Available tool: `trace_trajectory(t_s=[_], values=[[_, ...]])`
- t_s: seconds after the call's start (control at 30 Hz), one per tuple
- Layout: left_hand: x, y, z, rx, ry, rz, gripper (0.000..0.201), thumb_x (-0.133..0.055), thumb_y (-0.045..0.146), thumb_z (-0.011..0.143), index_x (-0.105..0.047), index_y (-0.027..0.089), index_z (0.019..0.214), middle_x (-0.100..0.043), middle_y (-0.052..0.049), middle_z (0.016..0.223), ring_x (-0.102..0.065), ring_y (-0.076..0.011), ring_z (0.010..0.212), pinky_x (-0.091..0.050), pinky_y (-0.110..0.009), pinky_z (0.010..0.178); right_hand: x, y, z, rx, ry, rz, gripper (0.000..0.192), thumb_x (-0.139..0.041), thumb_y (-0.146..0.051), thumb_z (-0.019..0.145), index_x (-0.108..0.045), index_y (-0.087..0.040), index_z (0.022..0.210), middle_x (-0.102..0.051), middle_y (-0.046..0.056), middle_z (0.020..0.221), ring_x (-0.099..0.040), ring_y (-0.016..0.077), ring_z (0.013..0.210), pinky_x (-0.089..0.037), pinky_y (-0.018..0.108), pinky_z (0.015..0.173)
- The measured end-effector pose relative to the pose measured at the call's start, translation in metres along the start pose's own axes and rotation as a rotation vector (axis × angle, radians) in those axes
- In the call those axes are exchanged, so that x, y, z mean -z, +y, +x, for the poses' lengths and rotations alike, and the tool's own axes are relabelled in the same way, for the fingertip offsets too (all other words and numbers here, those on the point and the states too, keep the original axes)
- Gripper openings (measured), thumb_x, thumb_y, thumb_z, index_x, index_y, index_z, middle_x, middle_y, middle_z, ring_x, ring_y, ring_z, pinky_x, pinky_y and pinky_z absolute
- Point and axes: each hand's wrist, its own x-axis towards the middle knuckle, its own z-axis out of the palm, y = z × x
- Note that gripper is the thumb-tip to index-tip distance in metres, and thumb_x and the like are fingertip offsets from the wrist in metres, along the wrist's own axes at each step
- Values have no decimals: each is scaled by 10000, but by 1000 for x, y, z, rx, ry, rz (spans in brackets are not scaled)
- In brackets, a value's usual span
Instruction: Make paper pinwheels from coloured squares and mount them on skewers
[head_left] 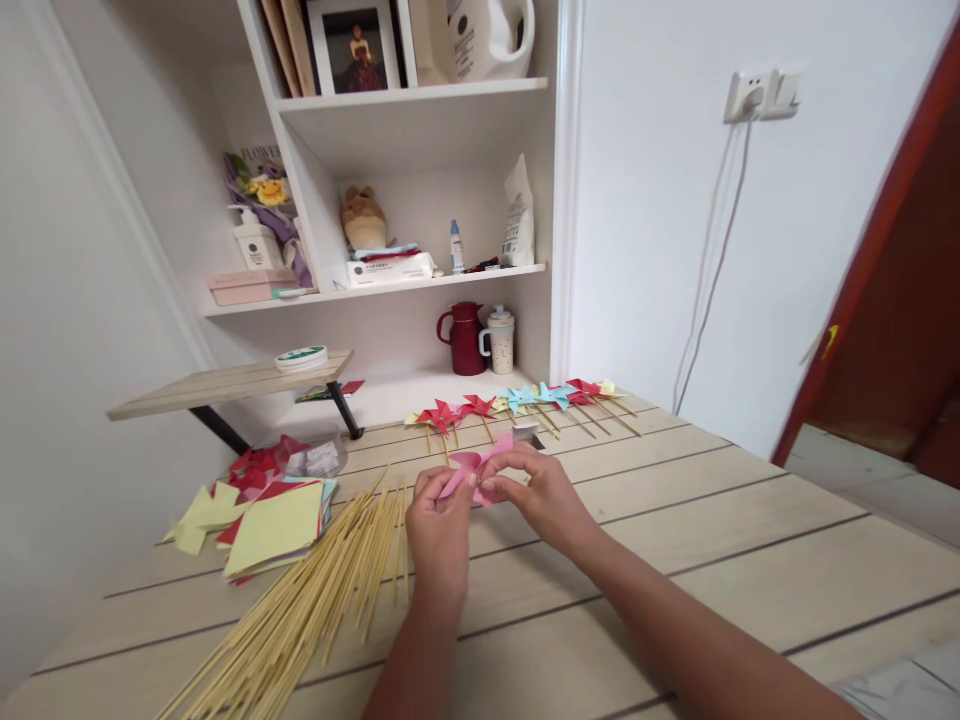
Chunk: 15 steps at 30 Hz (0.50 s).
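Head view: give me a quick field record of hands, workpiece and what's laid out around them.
left hand: pinching pink paper piece
right hand: gripping the same piece
sticks: loose wooden skewers left of the hands
paper stack: yellow and red squares beyond the skewers
finished row: pinwheels on sticks along the table's far edge
surface: wooden table

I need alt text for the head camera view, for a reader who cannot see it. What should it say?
Two hands, left hand and right hand, hold a folded pink paper piece above a wooden table. Wooden sticks and a stack of coloured paper squares lie to the left; finished paper pinwheels lie in a row behind, before white shelves.
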Motion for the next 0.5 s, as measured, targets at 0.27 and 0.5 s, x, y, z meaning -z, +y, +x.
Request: trace_trajectory(t_s=[0.27,0.5], values=[[0,0,-2,20,-3,29,177,-798,352,695,-782,197,778,-594,-25,898,-590,-164,831,-465,-232,688,2,-5,0,-41,15,11,114,-672,-292,788,-687,-229,694,-664,6,761,-595,205,810,-441,332,821],[-2,3,-5,-20,63,55,218,-804,390,686,-784,187,763,-607,-39,896,-594,-178,858,-462,-242,721,-2,-6,0,-100,23,125,97,-681,-264,758,-660,-213,679,-687,2,720,-616,191,743,-474,311,761]])
